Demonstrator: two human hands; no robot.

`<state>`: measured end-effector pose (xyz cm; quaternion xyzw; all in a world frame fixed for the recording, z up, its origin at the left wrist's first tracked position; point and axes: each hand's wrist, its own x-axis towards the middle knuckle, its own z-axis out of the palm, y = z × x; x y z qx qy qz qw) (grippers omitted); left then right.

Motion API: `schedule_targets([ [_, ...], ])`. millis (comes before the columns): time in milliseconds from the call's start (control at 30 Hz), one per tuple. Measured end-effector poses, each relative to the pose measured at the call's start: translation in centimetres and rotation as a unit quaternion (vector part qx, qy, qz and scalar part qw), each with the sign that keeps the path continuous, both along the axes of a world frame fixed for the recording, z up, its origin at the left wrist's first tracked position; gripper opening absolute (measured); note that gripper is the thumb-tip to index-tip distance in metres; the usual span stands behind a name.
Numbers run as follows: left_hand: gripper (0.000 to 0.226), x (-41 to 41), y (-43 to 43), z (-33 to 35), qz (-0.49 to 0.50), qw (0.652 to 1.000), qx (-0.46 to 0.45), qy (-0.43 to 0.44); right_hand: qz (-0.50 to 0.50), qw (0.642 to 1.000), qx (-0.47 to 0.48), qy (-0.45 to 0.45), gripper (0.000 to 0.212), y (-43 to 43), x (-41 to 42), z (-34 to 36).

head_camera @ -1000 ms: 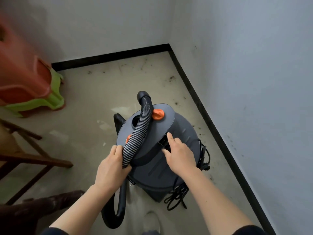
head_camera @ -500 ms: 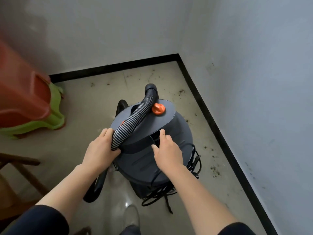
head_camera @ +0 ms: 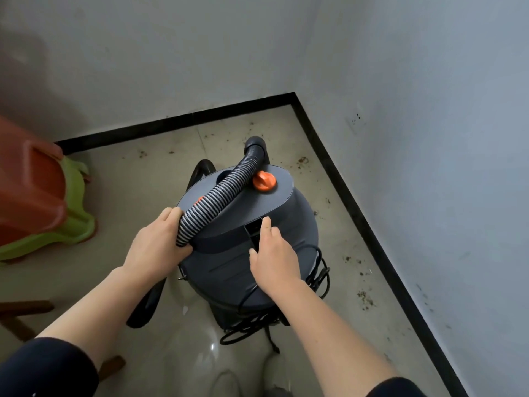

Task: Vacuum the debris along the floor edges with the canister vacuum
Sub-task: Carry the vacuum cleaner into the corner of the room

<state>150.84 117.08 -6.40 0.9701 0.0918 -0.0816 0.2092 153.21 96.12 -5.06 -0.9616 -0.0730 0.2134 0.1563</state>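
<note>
As far as the floor shows, the vacuuming proper has not begun. Dark debris [head_camera: 364,300] lies scattered along the black skirting [head_camera: 375,242] out to the right of the right hand [head_camera: 274,260], and more specks sit in the corner beyond both hands. The one canister vacuum [head_camera: 294,222] stands directly under the hands, close to that corner. Its single ribbed hose [head_camera: 220,196] is draped across the lid rather than aimed at the floor, and its power cord [head_camera: 320,277] is bundled just right of the right wrist, so set-up looks unfinished. The left hand [head_camera: 159,243] has its fingers curled round the hose where it drops off the lid's near edge. The right hand lies flat on the lid with straight fingers close together beside a dark rectangular recess, gripping nothing. Ahead of the right fingertips is one orange knob [head_camera: 264,181]; a second orange part may hide under the hose, though only a sliver shows. Far left of the left hand are two stacked stools, a red stool [head_camera: 31,190] over a green stool [head_camera: 73,224].
</note>
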Motion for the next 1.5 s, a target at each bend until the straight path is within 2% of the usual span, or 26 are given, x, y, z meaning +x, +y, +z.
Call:
schedule_targets([
  [233,0.037,-0.3,-0.2,0.1,0.001,1.0,0.009,0.008,0.041,0.999,0.01,0.011,0.075,-0.5,0.3,0.2],
  [467,0.038,-3.4,-1.2,0.7,0.034,0.999,0.015,0.014,0.123,0.992,0.019,0.023,0.073,-1.3,0.1,0.6],
  [700,0.04,-7.7,-3.0,1.0,0.062,0.997,0.034,0.011,0.238,0.971,-0.004,0.032,0.073,-2.1,0.8,1.1],
  [900,0.043,-8.3,-4.4,0.7,0.091,0.996,0.023,0.008,0.3,0.953,-0.023,0.024,0.074,-2.4,3.6,0.8],
  [1033,0.062,-8.2,-4.5,0.8,0.121,0.992,-0.015,0.018,0.334,0.942,-0.039,0.005,0.074,-1.9,5.5,0.7],
  [1167,0.077,-8.0,-4.8,1.0,0.184,0.977,-0.096,0.047,0.332,0.941,-0.06,-0.024,0.074,-1.9,6.1,0.8],
  [1267,0.072,-7.7,-4.6,1.0,0.209,0.967,-0.142,0.041,0.324,0.944,-0.058,-0.037,0.073,-2.0,5.8,0.5],
  [1400,0.055,-6.5,-4.9,0.8,0.222,0.957,-0.186,0.01,0.316,0.946,-0.063,-0.047,0.073,-2.3,5.7,0.3],
  [1500,0.046,-5.7,-6.1,1.1,0.286,0.917,-0.277,-0.034,0.32,0.942,-0.08,-0.056,0.072,-2.7,5.5,0.0],
])
